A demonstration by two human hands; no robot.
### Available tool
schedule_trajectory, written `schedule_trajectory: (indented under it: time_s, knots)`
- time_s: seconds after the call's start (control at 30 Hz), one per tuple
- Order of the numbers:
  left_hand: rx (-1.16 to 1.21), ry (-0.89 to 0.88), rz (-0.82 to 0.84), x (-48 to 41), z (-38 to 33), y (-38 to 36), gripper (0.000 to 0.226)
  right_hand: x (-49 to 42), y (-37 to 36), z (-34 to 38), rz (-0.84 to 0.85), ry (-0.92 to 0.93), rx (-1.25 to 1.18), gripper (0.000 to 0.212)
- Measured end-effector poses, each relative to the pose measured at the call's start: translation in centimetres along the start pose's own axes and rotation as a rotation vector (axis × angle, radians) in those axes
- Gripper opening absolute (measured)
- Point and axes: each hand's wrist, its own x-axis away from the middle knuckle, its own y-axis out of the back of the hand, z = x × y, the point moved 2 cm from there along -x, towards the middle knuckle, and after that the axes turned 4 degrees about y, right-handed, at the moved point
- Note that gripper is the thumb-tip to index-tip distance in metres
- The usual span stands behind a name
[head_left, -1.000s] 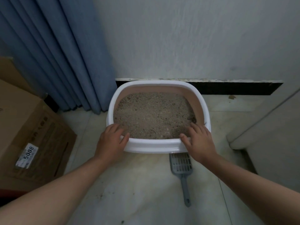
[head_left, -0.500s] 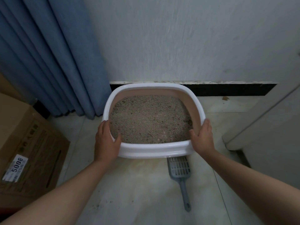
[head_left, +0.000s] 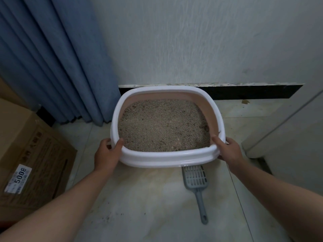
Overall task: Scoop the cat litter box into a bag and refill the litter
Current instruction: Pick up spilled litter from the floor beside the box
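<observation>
The left hand (head_left: pixel 107 155) grips the near-left corner of the litter box (head_left: pixel 167 159), thumb hooked over the rim and fingers curled round the outer lip. The right hand (head_left: pixel 229 151) pinches the near-right corner the same way. The stiff plastic tub, filled with loose litter (head_left: pixel 164 126), is probably heavy, and the grains would slide if it tipped, so opposite rim holds kept level suit it. It is on or just above the tiled floor (head_left: pixel 148 198) by the wall, its near edge over the head of the grey scoop (head_left: pixel 195 179).

White wall (head_left: pixel 192 41), blue curtain (head_left: pixel 52 58), pale tiled floor (head_left: pixel 148 206), cardboard box (head_left: pixel 31 154).
</observation>
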Motion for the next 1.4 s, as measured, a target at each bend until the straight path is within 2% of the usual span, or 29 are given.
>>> schedule_trajectory:
  time_s: [0.07,0.13,0.23,0.33,0.5,0.63,0.73,0.9,1.07,1.2,1.4]
  knots:
    - [0.065,0.084,0.013,-0.5,0.4,0.1,0.063,-0.2,0.0,0.2,-0.015,-0.011,-0.024,0.025]
    - [0.135,0.181,0.055,-0.9,0.5,-0.1,0.055,-0.1,-0.1,0.2,-0.021,-0.037,-0.04,0.021]
    - [0.236,0.305,0.156,-0.8,0.0,-0.1,0.039,0.1,0.0,0.5,0.006,-0.12,-0.027,0.038]
    - [0.296,0.372,0.226,-0.7,-0.4,0.2,0.047,-0.1,0.4,0.7,0.089,-0.221,-0.018,0.052]
    - [0.193,0.299,0.182,0.7,-1.2,0.2,0.053,-0.4,0.9,0.2,0.065,-0.263,-0.053,0.054]
    - [0.154,0.161,0.139,1.9,-4.5,0.8,0.05,-1.3,1.6,-0.2,0.085,-0.273,-0.073,0.059]
    - [0.183,0.054,0.117,2.7,-8.4,1.0,0.049,-2.3,2.4,-0.7,0.082,-0.273,-0.123,0.07]
    - [0.149,0.027,0.124,2.6,-11.3,1.2,0.068,-3.1,2.7,-2.0,0.069,-0.29,-0.178,0.091]
    - [0.163,0.061,0.106,2.7,-10.0,1.1,0.061,-2.8,2.4,-1.2,0.07,-0.274,-0.123,0.067]
    - [0.175,0.062,0.097,2.7,-9.5,1.2,0.059,-2.9,2.3,-1.1,0.074,-0.274,-0.105,0.066]
    - [0.127,-0.038,0.122,2.5,-11.7,1.3,0.057,-3.1,2.5,-2.0,0.077,-0.298,-0.18,0.071]
